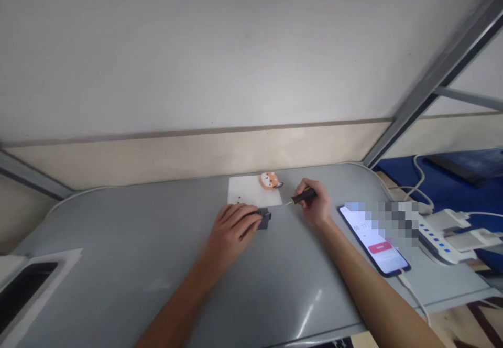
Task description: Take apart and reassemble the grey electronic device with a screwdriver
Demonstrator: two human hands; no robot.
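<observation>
My left hand (238,223) is closed around a small dark grey box-shaped device (264,221), pressing it against the grey tabletop (149,243). Its fingers hide most of the device. My right hand (315,204) grips the black and yellow handle of a screwdriver (304,196). The thin metal shaft points left, and its tip is at or very near the device's right end; I cannot tell if they touch. Behind the device lies a white sheet of paper (247,188) with tiny dark bits on it. An orange and white animal-face case (269,181) rests on the paper's far right corner.
A lit phone (373,240) with a cable plugged in lies right of my right forearm. Beyond it stands a white power strip (440,243) with chargers and cables. A dark object on white paper (66,261) is at the left edge. Metal frame bars (416,96) rise at the right.
</observation>
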